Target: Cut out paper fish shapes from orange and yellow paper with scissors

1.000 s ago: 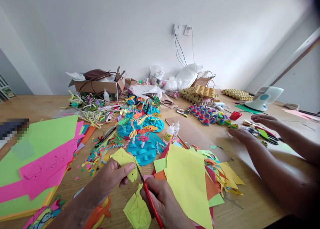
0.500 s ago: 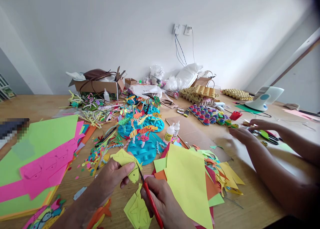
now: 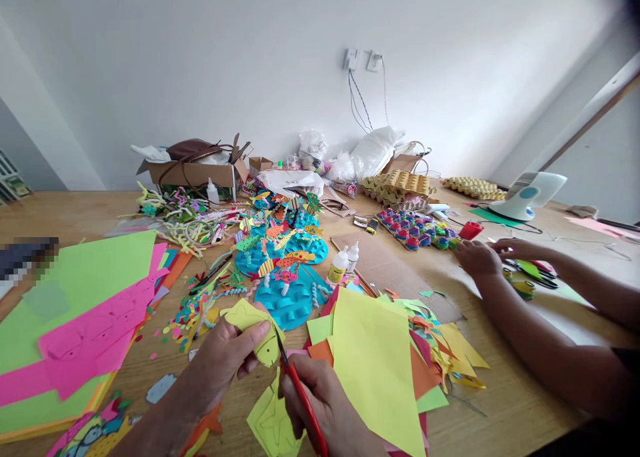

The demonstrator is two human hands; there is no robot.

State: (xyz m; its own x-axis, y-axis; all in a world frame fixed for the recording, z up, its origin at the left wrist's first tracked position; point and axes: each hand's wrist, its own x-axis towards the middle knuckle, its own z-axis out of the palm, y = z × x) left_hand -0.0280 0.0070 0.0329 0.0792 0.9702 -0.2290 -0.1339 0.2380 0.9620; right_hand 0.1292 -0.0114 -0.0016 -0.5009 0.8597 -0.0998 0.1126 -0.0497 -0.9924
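Yellow paper (image 3: 246, 312) with drawn outlines, one a fish with an eye dot, is pinched in my left hand (image 3: 225, 354). My right hand (image 3: 323, 397) grips red-handled scissors (image 3: 306, 404), whose blades meet the right edge of that paper. Below the scissors' tip lies another yellow piece (image 3: 273, 420) with drawn shapes, partly behind my right hand. A large yellow sheet (image 3: 373, 364) rests on a stack of coloured paper right of my hands. Just beyond the held paper stands a blue round base (image 3: 290, 304) with paper fish on it.
Two glue bottles (image 3: 339, 265) stand beyond the yellow sheet. Pink strips (image 3: 95, 330) lie over green sheets at left. Paper scraps (image 3: 450, 354) are at right. Another person's hands (image 3: 477, 258) work at the far right, near painted egg cartons (image 3: 413, 229) and a white device (image 3: 530, 197).
My hands and the scissors have barely moved. The other person's nearer hand has shifted left and up towards the painted cartons.
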